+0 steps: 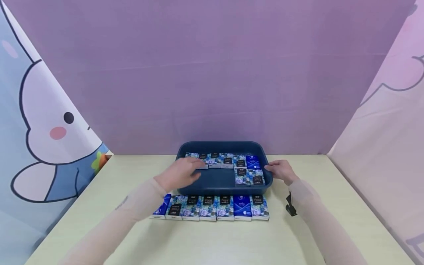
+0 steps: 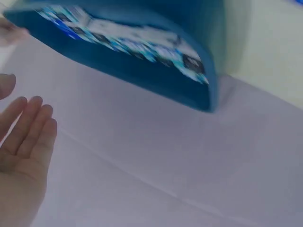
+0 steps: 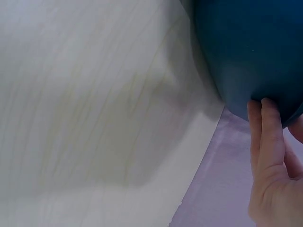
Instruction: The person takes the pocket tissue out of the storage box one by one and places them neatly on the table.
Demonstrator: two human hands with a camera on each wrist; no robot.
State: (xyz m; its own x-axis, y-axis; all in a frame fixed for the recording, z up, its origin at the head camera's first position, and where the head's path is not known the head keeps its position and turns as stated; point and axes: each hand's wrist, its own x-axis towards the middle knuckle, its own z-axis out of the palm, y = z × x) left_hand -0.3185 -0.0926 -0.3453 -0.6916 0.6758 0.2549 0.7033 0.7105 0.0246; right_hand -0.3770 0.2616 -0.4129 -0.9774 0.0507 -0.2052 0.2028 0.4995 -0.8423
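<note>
A dark blue plastic bin [image 1: 216, 179] holds several flat packs that look like pocket tissues. Most are floral packs with a black label [image 1: 227, 159], lined along the back; a plain blue pack [image 1: 253, 162] lies at the back right and two floral ones at the front right. My left hand [image 1: 179, 173] hovers over the bin's left side with nothing in it, its fingers straight in the left wrist view. My right hand [image 1: 281, 170] pinches the bin's right rim, fingers [image 3: 270, 132] along the outer wall and thumb at the edge.
On the light table [image 1: 212, 243], a row of similar packs [image 1: 208, 208] lies along the bin's front wall, with a blue pack [image 1: 242, 208] near its right end. Behind the bin rises a purple cloth wall [image 1: 212, 81]. A dark strap [image 1: 290, 206] hangs by the right wrist.
</note>
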